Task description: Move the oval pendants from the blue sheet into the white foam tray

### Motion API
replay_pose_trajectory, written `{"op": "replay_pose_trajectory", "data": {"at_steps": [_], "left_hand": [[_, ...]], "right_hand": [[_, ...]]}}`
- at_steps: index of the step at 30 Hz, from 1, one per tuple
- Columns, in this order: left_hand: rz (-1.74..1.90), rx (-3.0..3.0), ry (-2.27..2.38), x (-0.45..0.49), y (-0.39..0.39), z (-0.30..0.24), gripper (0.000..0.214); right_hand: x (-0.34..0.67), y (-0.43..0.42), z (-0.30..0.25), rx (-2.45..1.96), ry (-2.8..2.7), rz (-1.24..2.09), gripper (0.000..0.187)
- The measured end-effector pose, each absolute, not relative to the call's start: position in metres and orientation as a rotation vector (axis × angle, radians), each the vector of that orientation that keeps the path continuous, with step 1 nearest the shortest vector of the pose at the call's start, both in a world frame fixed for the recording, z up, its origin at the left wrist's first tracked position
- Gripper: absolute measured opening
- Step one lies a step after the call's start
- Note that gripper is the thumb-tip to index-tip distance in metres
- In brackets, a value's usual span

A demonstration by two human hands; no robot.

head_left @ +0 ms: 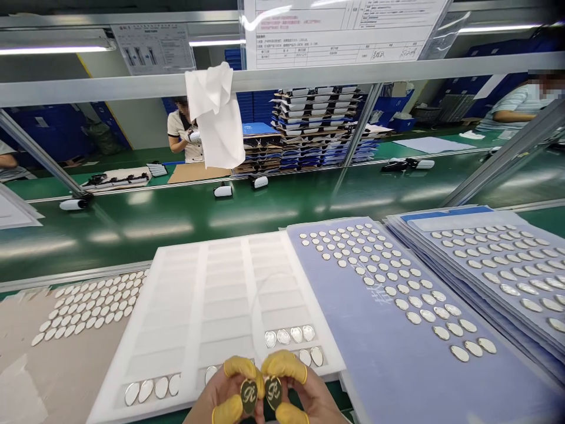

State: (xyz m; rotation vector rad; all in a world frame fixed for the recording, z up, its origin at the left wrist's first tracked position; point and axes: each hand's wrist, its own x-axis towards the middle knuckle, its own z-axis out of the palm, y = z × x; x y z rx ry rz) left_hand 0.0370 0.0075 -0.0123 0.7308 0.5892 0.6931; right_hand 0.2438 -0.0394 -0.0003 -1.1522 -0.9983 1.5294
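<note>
My left hand (220, 393) wears yellow finger cots and pinches a dark oval badge (249, 397) with a gold rim and a light script letter R. A matching badge (273, 393) sits between the cotted fingers of my right hand (304, 391). Both badges are side by side, lettered faces toward me, just over the front edge of a white foam tray (225, 265). Rows of slots run across this tray. White-faced oval pieces (289, 335) fill a few slots near my hands, partly hidden by my fingers.
Left of the tray, a brown board (26, 353) bears many oval pieces. A blue-lilac sheet (353, 330) with more lies to the right, beside a stack of loaded sheets (445, 265). Beyond runs a green conveyor (185, 218) carrying small white-and-black parts (223, 191). A white cloth (216, 118) hangs from the bar; people work opposite.
</note>
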Motion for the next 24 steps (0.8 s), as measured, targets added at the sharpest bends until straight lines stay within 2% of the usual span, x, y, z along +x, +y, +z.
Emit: {"op": "replay_pose_trajectory", "data": {"at_steps": [3, 6, 11, 14, 20, 24], "left_hand": [[0.851, 1.066, 1.0, 0.031, 0.014, -0.02, 0.047], [0.86, 1.412, 1.375, 0.028, 0.019, -0.031, 0.037], [0.692, 2.148, 1.635, 0.03, 0.023, -0.046, 0.035], [0.543, 2.434, 1.756, 0.03, 0.023, -0.047, 0.035], [0.393, 2.579, 1.818, 0.03, 0.023, -0.045, 0.031], [0.411, 2.579, 1.775, 0.026, 0.023, -0.053, 0.038]], "right_hand": [[0.248, -0.021, 0.004, -1.461, -1.368, 1.281, 0.033], [0.241, -0.004, 0.001, -1.688, -1.64, 1.054, 0.032], [0.215, 0.017, -0.01, -1.726, -2.073, 0.596, 0.042], [0.205, 0.025, -0.014, -1.74, -2.17, 0.518, 0.046], [0.204, 0.029, -0.016, -1.763, -2.173, 0.476, 0.046], [0.205, 0.025, -0.023, -1.736, -2.22, 0.442, 0.02]]}}
